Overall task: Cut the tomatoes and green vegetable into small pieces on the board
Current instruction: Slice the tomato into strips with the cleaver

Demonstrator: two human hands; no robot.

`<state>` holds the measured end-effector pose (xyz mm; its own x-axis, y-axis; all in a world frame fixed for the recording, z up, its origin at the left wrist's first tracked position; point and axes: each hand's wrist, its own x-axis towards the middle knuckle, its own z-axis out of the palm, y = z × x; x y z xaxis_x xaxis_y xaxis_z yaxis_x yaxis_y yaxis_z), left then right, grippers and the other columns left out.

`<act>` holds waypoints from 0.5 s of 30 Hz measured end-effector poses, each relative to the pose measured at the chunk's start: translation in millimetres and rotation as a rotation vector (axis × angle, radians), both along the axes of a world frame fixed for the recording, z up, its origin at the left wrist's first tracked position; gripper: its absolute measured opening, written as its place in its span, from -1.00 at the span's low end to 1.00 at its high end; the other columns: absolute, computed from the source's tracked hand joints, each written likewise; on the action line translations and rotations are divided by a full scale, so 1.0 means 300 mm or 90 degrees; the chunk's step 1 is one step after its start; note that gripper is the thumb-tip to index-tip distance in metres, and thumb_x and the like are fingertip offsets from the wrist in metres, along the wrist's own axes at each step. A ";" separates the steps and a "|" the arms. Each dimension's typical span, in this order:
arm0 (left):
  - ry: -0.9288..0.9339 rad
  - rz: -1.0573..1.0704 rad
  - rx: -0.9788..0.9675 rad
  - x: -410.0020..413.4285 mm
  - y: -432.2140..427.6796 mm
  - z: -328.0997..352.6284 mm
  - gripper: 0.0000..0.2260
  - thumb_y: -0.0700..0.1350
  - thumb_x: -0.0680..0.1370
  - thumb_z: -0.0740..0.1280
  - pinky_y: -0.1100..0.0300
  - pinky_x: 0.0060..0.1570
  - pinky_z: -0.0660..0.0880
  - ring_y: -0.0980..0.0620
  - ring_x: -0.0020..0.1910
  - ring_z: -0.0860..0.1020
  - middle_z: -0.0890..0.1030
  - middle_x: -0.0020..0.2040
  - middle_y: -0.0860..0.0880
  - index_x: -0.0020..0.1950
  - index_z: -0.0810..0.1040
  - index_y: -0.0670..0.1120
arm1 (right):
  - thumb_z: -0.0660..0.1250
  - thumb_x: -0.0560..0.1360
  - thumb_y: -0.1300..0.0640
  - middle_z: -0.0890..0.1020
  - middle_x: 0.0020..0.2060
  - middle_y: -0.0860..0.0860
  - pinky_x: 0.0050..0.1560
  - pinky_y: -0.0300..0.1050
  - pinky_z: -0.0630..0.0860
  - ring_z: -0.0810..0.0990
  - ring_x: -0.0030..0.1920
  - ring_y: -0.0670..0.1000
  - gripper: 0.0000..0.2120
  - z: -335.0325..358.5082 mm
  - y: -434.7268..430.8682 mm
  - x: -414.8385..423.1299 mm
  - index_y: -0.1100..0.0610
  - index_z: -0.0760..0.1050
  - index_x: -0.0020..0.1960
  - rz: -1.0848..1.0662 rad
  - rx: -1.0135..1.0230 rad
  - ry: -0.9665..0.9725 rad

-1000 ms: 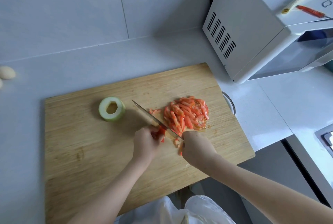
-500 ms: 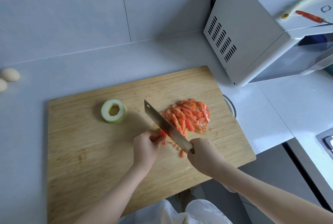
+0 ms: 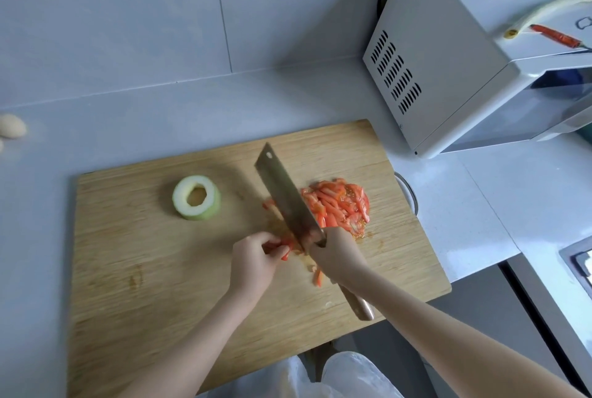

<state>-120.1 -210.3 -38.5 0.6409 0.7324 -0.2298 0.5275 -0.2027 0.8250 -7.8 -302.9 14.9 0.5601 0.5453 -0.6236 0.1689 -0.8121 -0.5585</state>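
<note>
A wooden cutting board (image 3: 160,269) lies on the grey counter. A heap of cut tomato strips (image 3: 339,204) sits on its right half. My right hand (image 3: 336,256) grips the handle of a cleaver (image 3: 285,192), whose broad blade is tilted with its flat side showing, just left of the heap. My left hand (image 3: 256,261) pinches a small red tomato piece (image 3: 286,245) beside the blade's heel. One loose tomato strip (image 3: 317,277) lies below my right hand. A hollowed ring of green vegetable (image 3: 197,197) stands on the board's left half, apart from both hands.
A white microwave (image 3: 448,61) stands at the back right, close to the board's far corner, with a red chilli (image 3: 555,35) on top. A pale egg (image 3: 12,126) lies at the counter's left edge. A metal rim (image 3: 408,192) shows beside the board's right edge.
The cleaver has lifted and turned from edge-down to flat side showing, its tip swinging away from me. My left hand keeps its hold on the tomato piece.
</note>
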 end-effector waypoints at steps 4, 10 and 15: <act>0.032 -0.058 -0.041 0.021 0.034 0.020 -0.94 -0.22 0.40 0.48 0.46 -0.28 0.45 0.27 -0.36 0.57 0.61 -0.39 0.16 -0.17 0.67 -0.09 | 0.17 0.49 0.27 0.31 -0.66 -0.08 -0.66 -0.31 0.22 0.25 -0.68 -0.10 -0.71 0.069 -0.062 0.016 0.15 0.31 -0.40 -0.073 0.038 0.027; 0.033 0.004 -0.034 -0.003 0.004 0.010 -0.87 -0.24 0.38 0.49 0.40 -0.19 0.49 0.17 -0.24 0.59 0.62 -0.26 0.08 -0.15 0.61 -0.06 | 0.15 0.48 0.26 0.44 -0.50 -0.03 -0.59 -0.26 0.30 0.35 -0.57 -0.08 -0.81 0.093 -0.111 -0.010 0.10 0.42 -0.27 0.061 -0.045 -0.016; 0.006 0.016 -0.050 0.009 0.003 0.010 -0.90 -0.31 0.36 0.48 0.44 -0.29 0.47 0.22 -0.31 0.60 0.62 -0.35 0.10 -0.24 0.65 -0.13 | 0.13 0.50 0.23 0.50 -0.38 0.02 -0.47 -0.20 0.40 0.43 -0.46 -0.04 -0.79 0.050 -0.105 -0.026 0.22 0.52 0.00 0.108 -0.096 -0.011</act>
